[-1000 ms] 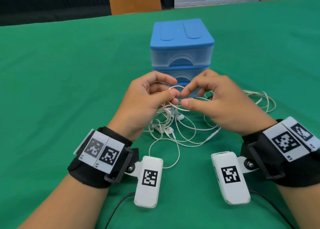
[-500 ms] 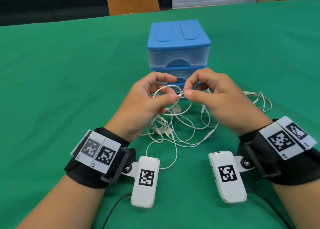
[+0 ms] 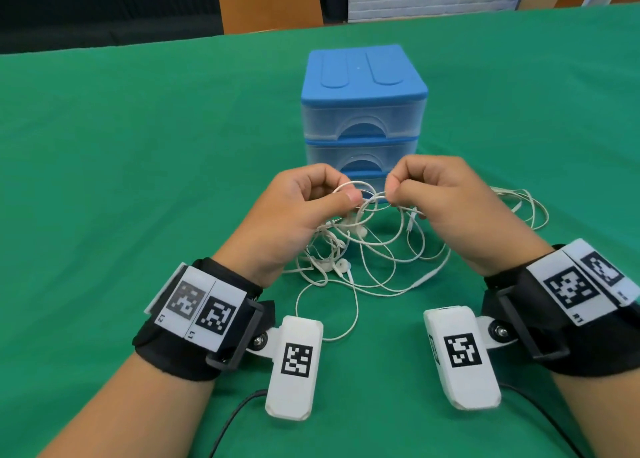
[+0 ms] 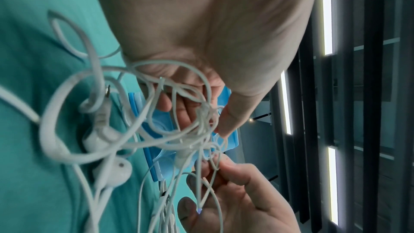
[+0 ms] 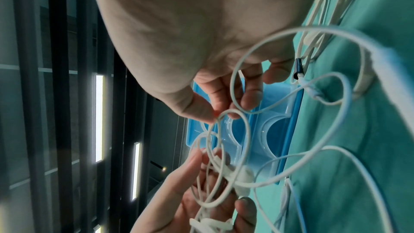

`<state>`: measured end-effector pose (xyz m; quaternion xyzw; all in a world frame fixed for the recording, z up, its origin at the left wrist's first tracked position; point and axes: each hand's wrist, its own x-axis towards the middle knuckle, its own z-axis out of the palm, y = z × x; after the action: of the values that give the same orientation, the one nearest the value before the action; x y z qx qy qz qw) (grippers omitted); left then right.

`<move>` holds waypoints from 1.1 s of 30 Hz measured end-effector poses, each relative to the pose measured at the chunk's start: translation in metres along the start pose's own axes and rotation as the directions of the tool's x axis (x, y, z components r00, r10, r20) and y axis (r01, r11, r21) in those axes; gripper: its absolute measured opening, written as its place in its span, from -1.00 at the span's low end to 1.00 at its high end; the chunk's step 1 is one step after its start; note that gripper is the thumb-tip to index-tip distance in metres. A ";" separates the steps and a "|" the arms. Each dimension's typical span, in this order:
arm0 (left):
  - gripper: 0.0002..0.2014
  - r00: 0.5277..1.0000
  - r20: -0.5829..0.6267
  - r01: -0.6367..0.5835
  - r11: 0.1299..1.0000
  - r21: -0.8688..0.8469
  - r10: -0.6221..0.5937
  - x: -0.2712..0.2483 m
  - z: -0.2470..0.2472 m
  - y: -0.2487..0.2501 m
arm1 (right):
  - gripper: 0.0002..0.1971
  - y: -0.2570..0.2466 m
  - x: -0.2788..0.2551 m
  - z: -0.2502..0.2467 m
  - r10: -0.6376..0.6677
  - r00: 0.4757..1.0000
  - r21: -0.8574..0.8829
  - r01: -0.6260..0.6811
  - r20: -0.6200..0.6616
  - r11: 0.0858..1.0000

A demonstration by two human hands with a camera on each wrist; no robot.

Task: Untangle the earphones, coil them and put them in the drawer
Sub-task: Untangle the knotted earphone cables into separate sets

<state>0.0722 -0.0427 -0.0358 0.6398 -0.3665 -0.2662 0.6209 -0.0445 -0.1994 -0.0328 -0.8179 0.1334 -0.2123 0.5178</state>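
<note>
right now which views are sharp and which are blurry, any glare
Head view: evenly lit and sharp on the drawers and cable, edges bowed by the wide lens. Left wrist view: near cable loops and earbud soft, ceiling lights blown out. Right wrist view: foreground cable blurred, bright light strips glaring at left.

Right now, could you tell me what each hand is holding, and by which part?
Both hold the earphones by the cable: the left hand pinches a loop between thumb and fingers, the right hand pinches another strand beside it. The earbuds hang free.
</note>
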 end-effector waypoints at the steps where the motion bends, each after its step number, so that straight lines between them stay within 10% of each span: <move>1: -0.91 1.000 0.000 -0.005 1.000 -0.007 0.005 0.000 0.000 0.000 | -0.89 0.000 -0.001 0.000 -0.024 1.000 0.000 0.024 -0.002 1.000; 8: -0.86 1.000 0.002 -0.025 0.999 -0.028 0.025 0.000 -0.001 -0.002 | -0.89 -0.010 -0.006 -0.001 -0.294 0.955 -0.115 0.295 0.020 0.949; 33: -0.89 0.995 0.079 0.061 0.998 -0.032 -0.058 -0.003 0.001 0.003 | -0.94 -0.003 -0.001 0.005 -0.198 0.978 0.179 0.206 -0.060 0.962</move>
<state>0.0690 -0.0412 -0.0337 0.6287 -0.3665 -0.3157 0.6089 -0.0427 -0.1941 -0.0321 -0.7711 0.0397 -0.2926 0.5641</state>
